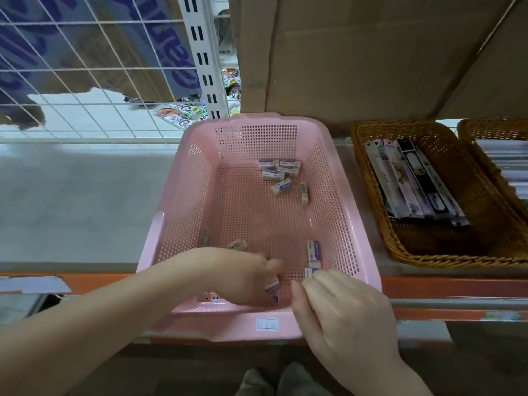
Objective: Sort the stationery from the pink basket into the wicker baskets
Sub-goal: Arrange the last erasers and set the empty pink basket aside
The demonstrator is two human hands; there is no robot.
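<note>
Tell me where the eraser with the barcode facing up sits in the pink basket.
In the head view, the barcode eraser lies right of centre on the pink basket floor, just right of the far eraser cluster.

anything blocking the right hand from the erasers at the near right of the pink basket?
Nothing visible. The right hand hovers over the pink basket at its near rim, fingers just short of the near-right erasers. The left hand grips other erasers to the side, not in that path.
</note>
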